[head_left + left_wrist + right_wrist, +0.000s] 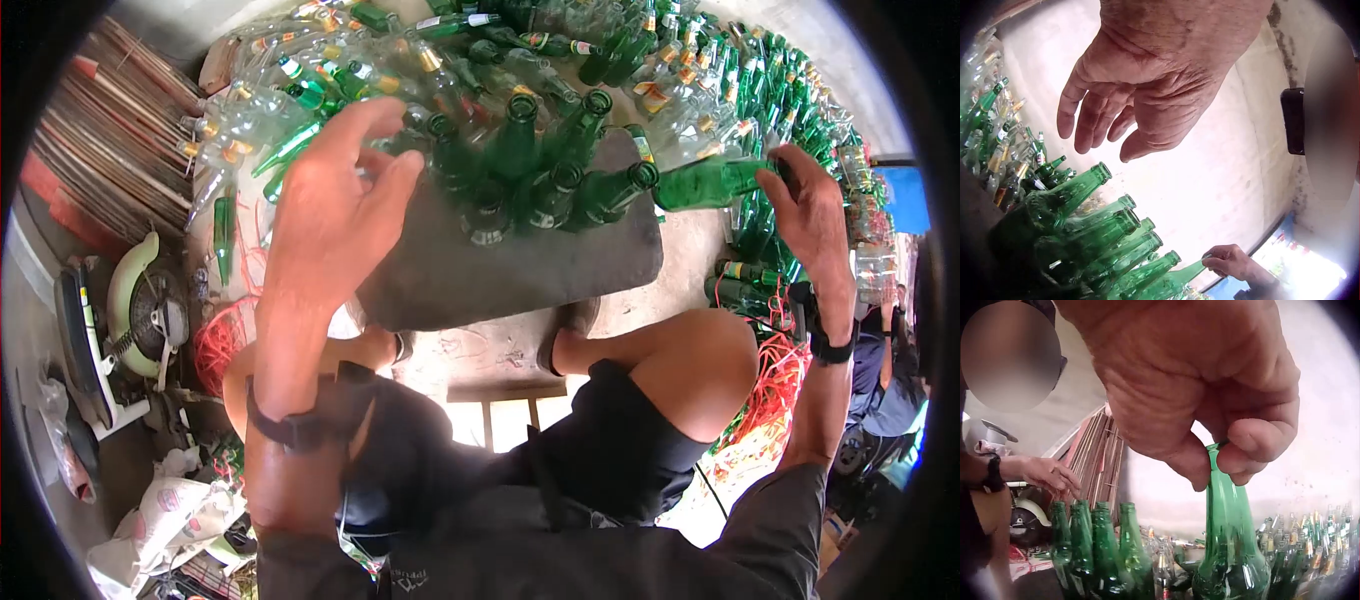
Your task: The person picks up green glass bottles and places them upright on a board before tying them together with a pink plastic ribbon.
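Observation:
My right hand [812, 215] pinches the mouth of a green glass bottle [705, 186] between thumb and fingers, off the right side of a dark board [500, 285]. In the right wrist view that bottle [1229, 550] hangs neck up below the fingertips. Several green bottles [520, 140] stand upright in a close group on the board. My left hand [335, 205] hovers left of this group with fingers loosely bent and nothing in them. In the left wrist view the left hand [1160, 81] is above the bottle mouths, apart from them.
A large heap of clear and green bottles [690, 75] spreads behind the board and round to the right. Red plastic string [770, 390] lies by the right knee. A stack of long thin strips [110, 130] and a fan [150, 310] are on the left.

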`<action>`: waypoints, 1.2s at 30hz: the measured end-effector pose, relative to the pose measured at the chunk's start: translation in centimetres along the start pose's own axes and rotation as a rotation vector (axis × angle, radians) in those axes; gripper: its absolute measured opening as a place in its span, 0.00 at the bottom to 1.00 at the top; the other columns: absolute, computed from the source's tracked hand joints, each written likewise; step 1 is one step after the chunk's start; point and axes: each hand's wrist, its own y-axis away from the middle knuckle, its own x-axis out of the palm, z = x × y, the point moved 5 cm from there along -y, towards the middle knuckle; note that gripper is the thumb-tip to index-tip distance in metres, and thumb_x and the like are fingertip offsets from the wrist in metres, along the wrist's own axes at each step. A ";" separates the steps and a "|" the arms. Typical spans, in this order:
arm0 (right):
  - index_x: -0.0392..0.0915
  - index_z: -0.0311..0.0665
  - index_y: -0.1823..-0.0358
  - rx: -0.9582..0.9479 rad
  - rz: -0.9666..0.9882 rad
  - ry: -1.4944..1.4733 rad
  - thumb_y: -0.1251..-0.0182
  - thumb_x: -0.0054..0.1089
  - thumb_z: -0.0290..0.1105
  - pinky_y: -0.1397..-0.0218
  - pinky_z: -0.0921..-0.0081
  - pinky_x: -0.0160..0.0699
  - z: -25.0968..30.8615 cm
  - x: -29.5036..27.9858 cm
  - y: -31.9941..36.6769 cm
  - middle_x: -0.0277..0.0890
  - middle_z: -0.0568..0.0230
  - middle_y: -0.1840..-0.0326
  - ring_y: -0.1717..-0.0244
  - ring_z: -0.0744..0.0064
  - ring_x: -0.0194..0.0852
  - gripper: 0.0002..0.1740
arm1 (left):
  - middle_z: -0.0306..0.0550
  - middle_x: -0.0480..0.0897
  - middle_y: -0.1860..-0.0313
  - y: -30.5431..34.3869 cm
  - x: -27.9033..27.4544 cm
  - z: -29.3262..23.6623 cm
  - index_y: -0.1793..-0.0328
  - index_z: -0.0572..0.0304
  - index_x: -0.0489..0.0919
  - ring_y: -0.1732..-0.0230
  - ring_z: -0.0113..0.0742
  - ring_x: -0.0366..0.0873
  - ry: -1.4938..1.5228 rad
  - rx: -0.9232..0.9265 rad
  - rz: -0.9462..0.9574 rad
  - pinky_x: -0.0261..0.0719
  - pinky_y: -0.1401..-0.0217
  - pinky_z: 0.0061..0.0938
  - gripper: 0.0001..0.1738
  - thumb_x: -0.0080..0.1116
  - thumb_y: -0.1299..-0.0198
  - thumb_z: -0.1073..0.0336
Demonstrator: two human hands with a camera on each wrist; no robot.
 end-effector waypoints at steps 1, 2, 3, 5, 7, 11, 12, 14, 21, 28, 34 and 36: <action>0.81 0.31 0.53 -0.008 0.003 -0.023 0.33 0.69 0.29 0.68 0.67 0.72 0.8 -0.3 0.9 0.77 0.52 0.72 0.75 0.64 0.72 0.11 | 0.50 0.86 0.40 0.0 -0.1 0.0 0.29 0.61 0.78 0.49 0.35 0.82 -0.037 0.015 -0.012 0.82 0.46 0.31 0.26 0.63 0.33 0.68; 0.81 0.31 0.53 -0.013 0.007 -0.025 0.33 0.69 0.29 0.68 0.67 0.72 1.7 -0.6 1.6 0.77 0.52 0.72 0.75 0.64 0.72 0.11 | 0.51 0.86 0.40 -0.1 -0.3 0.1 0.29 0.61 0.78 0.49 0.35 0.82 -0.077 0.030 -0.024 0.82 0.47 0.31 0.26 0.63 0.34 0.68; 0.81 0.30 0.53 0.011 0.043 -0.051 0.34 0.69 0.28 0.68 0.67 0.72 2.6 -0.7 2.4 0.77 0.53 0.72 0.75 0.64 0.71 0.11 | 0.51 0.86 0.40 -0.1 -0.4 0.2 0.29 0.62 0.79 0.49 0.35 0.83 -0.083 0.060 -0.041 0.83 0.48 0.32 0.26 0.64 0.34 0.66; 0.81 0.29 0.53 0.024 0.099 -0.081 0.35 0.69 0.27 0.68 0.68 0.72 3.9 -0.7 3.7 0.78 0.54 0.70 0.75 0.66 0.72 0.12 | 0.52 0.86 0.40 0.2 -0.5 0.1 0.30 0.62 0.79 0.50 0.35 0.83 -0.086 0.071 -0.051 0.83 0.49 0.32 0.26 0.64 0.34 0.66; 0.81 0.29 0.53 -0.018 0.146 -0.119 0.36 0.69 0.26 0.67 0.67 0.73 5.6 -0.5 4.5 0.78 0.53 0.68 0.75 0.64 0.73 0.12 | 0.52 0.86 0.40 0.3 -0.6 0.0 0.30 0.62 0.79 0.50 0.35 0.83 -0.088 0.085 -0.060 0.83 0.49 0.32 0.26 0.64 0.34 0.66; 0.80 0.29 0.55 -0.159 0.205 -0.209 0.40 0.70 0.22 0.67 0.66 0.75 9.8 0.2 5.4 0.78 0.51 0.65 0.72 0.58 0.78 0.13 | 0.54 0.86 0.40 0.6 -0.8 -0.2 0.31 0.63 0.80 0.50 0.38 0.84 -0.110 0.116 -0.056 0.84 0.48 0.33 0.25 0.63 0.34 0.65; 0.80 0.29 0.55 -0.167 0.237 -0.249 0.40 0.71 0.22 0.67 0.66 0.76 10.8 0.5 5.5 0.77 0.51 0.66 0.71 0.57 0.79 0.13 | 0.54 0.86 0.40 0.6 -0.9 -0.2 0.32 0.63 0.80 0.49 0.39 0.84 -0.113 0.111 -0.054 0.84 0.48 0.34 0.25 0.63 0.34 0.65; 0.79 0.30 0.56 -0.212 0.263 -0.238 0.42 0.71 0.22 0.67 0.64 0.77 12.4 1.0 5.4 0.76 0.51 0.66 0.69 0.53 0.81 0.13 | 0.54 0.86 0.41 0.7 -1.1 -0.1 0.32 0.63 0.80 0.50 0.40 0.85 -0.105 0.117 -0.063 0.84 0.48 0.35 0.25 0.63 0.34 0.64; 0.77 0.35 0.51 -0.489 0.334 -0.264 0.41 0.73 0.28 0.65 0.54 0.80 16.9 4.0 5.2 0.75 0.53 0.63 0.65 0.45 0.82 0.18 | 0.55 0.87 0.43 0.9 -1.4 0.2 0.35 0.66 0.81 0.51 0.42 0.85 -0.097 0.138 -0.095 0.84 0.47 0.35 0.25 0.63 0.35 0.62; 0.76 0.34 0.53 -0.559 0.325 -0.252 0.40 0.73 0.28 0.68 0.55 0.79 19.9 5.7 4.6 0.73 0.54 0.64 0.67 0.46 0.80 0.17 | 0.55 0.88 0.46 1.0 -1.4 0.0 0.37 0.67 0.83 0.53 0.42 0.86 -0.122 0.160 -0.114 0.84 0.47 0.35 0.23 0.63 0.36 0.62; 0.75 0.33 0.55 -0.614 0.318 -0.288 0.40 0.73 0.29 0.69 0.56 0.78 21.3 6.3 4.2 0.72 0.54 0.64 0.68 0.46 0.79 0.16 | 0.55 0.89 0.50 1.2 -1.8 -0.1 0.39 0.67 0.83 0.55 0.41 0.86 -0.187 0.175 -0.143 0.83 0.49 0.34 0.22 0.64 0.37 0.62; 0.75 0.33 0.55 -0.619 0.320 -0.272 0.40 0.72 0.29 0.69 0.56 0.79 21.6 6.8 4.2 0.71 0.54 0.65 0.68 0.47 0.79 0.16 | 0.54 0.89 0.51 1.3 -1.9 -0.1 0.39 0.67 0.84 0.56 0.40 0.86 -0.196 0.206 -0.162 0.83 0.50 0.34 0.22 0.64 0.37 0.63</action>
